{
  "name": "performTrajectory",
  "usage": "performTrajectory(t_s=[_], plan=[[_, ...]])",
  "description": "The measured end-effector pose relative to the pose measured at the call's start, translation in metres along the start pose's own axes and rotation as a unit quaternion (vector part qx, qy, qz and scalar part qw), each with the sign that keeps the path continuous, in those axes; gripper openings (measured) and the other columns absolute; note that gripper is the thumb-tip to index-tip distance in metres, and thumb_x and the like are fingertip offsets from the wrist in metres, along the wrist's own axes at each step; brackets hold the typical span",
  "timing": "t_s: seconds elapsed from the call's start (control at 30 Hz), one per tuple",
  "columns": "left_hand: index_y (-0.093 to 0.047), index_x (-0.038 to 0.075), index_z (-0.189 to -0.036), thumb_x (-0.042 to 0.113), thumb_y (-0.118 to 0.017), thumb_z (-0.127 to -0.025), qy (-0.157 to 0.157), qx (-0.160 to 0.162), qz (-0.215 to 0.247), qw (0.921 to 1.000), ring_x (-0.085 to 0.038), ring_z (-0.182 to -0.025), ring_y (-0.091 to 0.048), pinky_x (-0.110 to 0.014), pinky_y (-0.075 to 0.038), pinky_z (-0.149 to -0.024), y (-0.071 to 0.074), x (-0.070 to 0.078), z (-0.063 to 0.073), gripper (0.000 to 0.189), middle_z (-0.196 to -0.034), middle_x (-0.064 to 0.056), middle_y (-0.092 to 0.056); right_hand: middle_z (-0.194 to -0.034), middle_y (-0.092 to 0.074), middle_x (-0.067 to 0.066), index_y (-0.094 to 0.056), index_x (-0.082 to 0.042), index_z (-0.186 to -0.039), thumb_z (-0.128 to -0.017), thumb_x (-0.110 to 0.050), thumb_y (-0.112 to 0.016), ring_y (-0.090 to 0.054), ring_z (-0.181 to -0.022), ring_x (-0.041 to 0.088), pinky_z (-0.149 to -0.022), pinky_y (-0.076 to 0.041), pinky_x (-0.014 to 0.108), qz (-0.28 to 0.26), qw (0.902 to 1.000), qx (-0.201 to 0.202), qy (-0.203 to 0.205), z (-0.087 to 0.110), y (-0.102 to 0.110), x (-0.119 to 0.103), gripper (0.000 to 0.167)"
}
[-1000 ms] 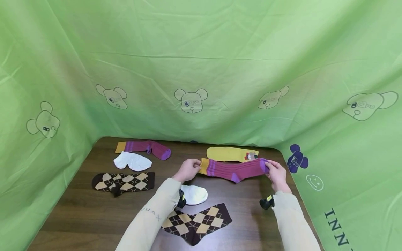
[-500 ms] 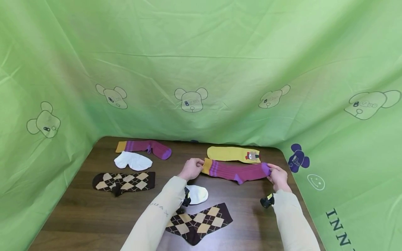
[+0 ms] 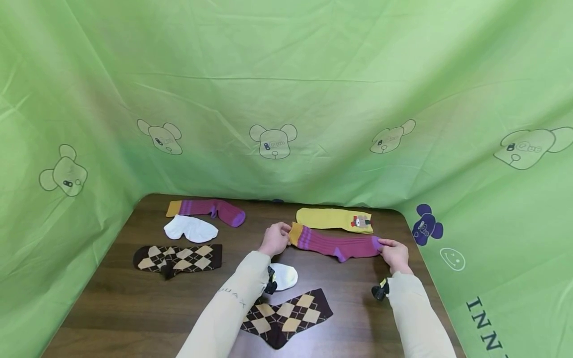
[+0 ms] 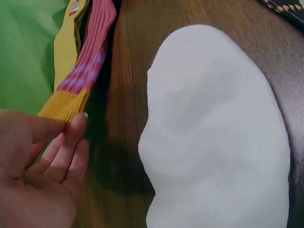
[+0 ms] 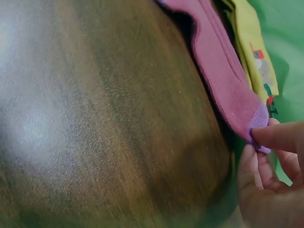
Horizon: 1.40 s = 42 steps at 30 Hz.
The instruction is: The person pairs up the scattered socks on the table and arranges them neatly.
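Stretched between both hands is a magenta ribbed sock (image 3: 322, 242) with a mustard cuff and purple toe. My left hand (image 3: 275, 239) pinches the cuff between thumb and fingers, as the left wrist view shows on the mustard ribbing (image 4: 66, 105). At the other end my right hand (image 3: 395, 254) pinches the purple toe (image 5: 259, 121). Just behind lies a yellow sock (image 3: 327, 219) with a small animal figure at one end. A white sock (image 3: 285, 277) rests below my left wrist and partly behind it. Nearer me is a brown argyle sock (image 3: 291, 318), partly covered by the left sleeve.
On the left of the wooden table (image 3: 112, 313) lie another magenta sock (image 3: 208, 209), a white sock (image 3: 190, 229) and an argyle sock (image 3: 179, 259), in a column. Green cloth (image 3: 273, 89) with bear prints rises round the back and sides.
The magenta sock has come down slightly toward the table, its toe end dropping the most. My left hand has shifted a little right and up. Both hands keep their pinch.
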<state>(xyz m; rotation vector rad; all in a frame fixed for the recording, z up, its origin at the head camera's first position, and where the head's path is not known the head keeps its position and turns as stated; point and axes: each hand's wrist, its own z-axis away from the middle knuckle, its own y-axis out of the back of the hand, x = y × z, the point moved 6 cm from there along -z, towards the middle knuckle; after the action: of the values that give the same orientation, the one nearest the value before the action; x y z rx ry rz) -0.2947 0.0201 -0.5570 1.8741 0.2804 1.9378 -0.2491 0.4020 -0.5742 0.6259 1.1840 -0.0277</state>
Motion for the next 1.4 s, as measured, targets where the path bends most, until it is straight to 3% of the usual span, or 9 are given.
performTrajectory(t_s=[0.13,0.23,0.4,0.5,0.57,0.67,0.83,1.03,1.4], plan=[[-0.064,-0.001,-0.101,-0.016,-0.061,-0.084,0.011,0.022,-0.007,0.9997,-0.023,-0.069,-0.071,-0.028,-0.055,-0.066,0.001,0.0,0.0,0.022,-0.079,-0.009,-0.069,-0.136,-0.053,0.032,-0.063,0.007,-0.131,-0.085,0.004,-0.06,-0.048,-0.107,0.032,-0.075,-0.04,0.026,0.042,0.9991,0.003,0.004,0.002,0.002,-0.001,0.047],[-0.071,0.0,-0.096,-0.013,-0.064,-0.086,0.014,0.019,-0.034,0.9992,-0.02,-0.073,-0.07,-0.029,-0.054,-0.07,0.001,-0.001,0.001,0.017,-0.08,-0.009,-0.072,-0.136,-0.051,0.035,-0.059,0.008,-0.135,-0.083,0.005,-0.057,-0.048,-0.109,0.034,-0.075,-0.04,0.024,0.048,0.9989,-0.002,0.001,0.003,0.002,-0.001,0.052],[-0.078,0.001,-0.107,-0.004,-0.067,-0.091,-0.009,-0.009,-0.095,0.9954,-0.025,-0.101,-0.068,-0.036,-0.053,-0.087,-0.003,0.001,0.004,0.021,-0.103,-0.011,-0.075,-0.136,-0.05,0.038,-0.052,0.011,-0.14,-0.084,0.004,-0.058,-0.054,-0.107,0.034,-0.07,-0.046,0.018,0.042,0.999,-0.014,0.006,0.003,0.0,-0.003,0.056],[-0.074,-0.003,-0.117,-0.004,-0.064,-0.091,-0.035,-0.027,-0.119,0.9919,-0.032,-0.116,-0.063,-0.042,-0.05,-0.098,-0.005,0.003,0.005,0.028,-0.117,-0.015,-0.072,-0.143,-0.044,0.039,-0.047,0.012,-0.142,-0.085,0.003,-0.059,-0.049,-0.121,0.039,-0.091,-0.045,0.028,0.051,0.9983,-0.027,0.007,0.003,-0.001,-0.005,0.06],[-0.071,-0.006,-0.122,-0.005,-0.063,-0.089,-0.045,-0.038,-0.125,0.9905,-0.034,-0.121,-0.06,-0.043,-0.047,-0.102,-0.007,0.004,0.005,0.034,-0.123,-0.018,-0.069,-0.146,-0.038,0.039,-0.044,0.013,-0.144,-0.086,0.001,-0.061,-0.042,-0.13,0.042,-0.104,-0.039,0.039,0.06,0.9975,-0.036,0.006,0.004,-0.002,-0.005,0.061],[-0.066,-0.01,-0.126,-0.004,-0.065,-0.086,-0.056,-0.06,-0.13,0.9881,-0.035,-0.123,-0.058,-0.043,-0.046,-0.104,-0.009,0.005,0.005,0.041,-0.127,-0.022,-0.066,-0.148,-0.035,0.04,-0.041,0.015,-0.145,-0.089,-0.001,-0.062,-0.038,-0.135,0.047,-0.113,-0.03,0.05,0.067,0.9966,-0.048,0.003,0.005,-0.004,-0.007,0.062],[-0.063,-0.012,-0.129,0.006,-0.071,-0.086,-0.062,-0.077,-0.147,0.9843,-0.037,-0.122,-0.054,-0.043,-0.041,-0.107,-0.011,0.004,0.004,0.047,-0.126,-0.027,-0.062,-0.15,-0.032,0.039,-0.034,0.015,-0.148,-0.092,-0.009,-0.065,-0.034,-0.138,0.05,-0.115,-0.027,0.052,0.079,0.9951,-0.059,-0.004,0.006,-0.004,-0.009,0.069],[-0.059,-0.006,-0.136,0.012,-0.072,-0.084,-0.031,-0.067,-0.115,0.9905,-0.037,-0.124,-0.05,-0.047,-0.04,-0.108,-0.004,-0.002,0.004,0.057,-0.13,-0.024,-0.056,-0.152,-0.033,0.037,-0.03,0.014,-0.151,-0.096,-0.021,-0.065,-0.029,-0.142,0.048,-0.117,-0.024,0.051,0.066,0.9959,-0.062,-0.003,0.006,-0.003,-0.012,0.074],[-0.058,-0.002,-0.138,0.015,-0.072,-0.092,-0.051,-0.047,-0.126,0.9896,-0.039,-0.131,-0.049,-0.049,-0.038,-0.11,0.02,0.006,0.003,0.05,-0.137,-0.021,-0.058,-0.15,-0.038,0.035,-0.034,0.01,-0.152,-0.095,-0.025,-0.069,-0.036,-0.139,0.045,-0.116,-0.028,0.05,0.02,0.9997,-0.013,0.011,0.009,-0.003,-0.026,0.075]])
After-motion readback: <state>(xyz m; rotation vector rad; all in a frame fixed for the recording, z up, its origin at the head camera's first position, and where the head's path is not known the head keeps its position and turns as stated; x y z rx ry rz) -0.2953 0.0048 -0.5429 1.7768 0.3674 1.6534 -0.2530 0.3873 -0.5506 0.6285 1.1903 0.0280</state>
